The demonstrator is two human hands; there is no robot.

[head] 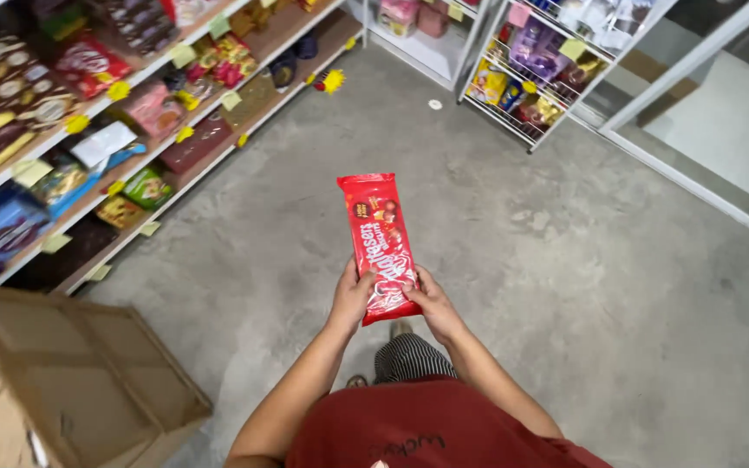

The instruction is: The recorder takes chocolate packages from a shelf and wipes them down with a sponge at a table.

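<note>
A long, flat red snack packet (381, 236) is held out in front of me over the grey concrete floor. My left hand (353, 295) grips its lower left edge, thumb on the front. At the lower right edge, my right hand (433, 305) holds the same packet. The packet points away from me, its top end tilted slightly left. Below the hands I see my red shirt and striped trousers.
Wooden shelves (88, 204) stocked with snack packets and yellow price tags run along the left. A white wire rack (530, 82) of goods stands at the back right beside a glass door (695, 130). An open cardboard box (80, 373) sits at lower left.
</note>
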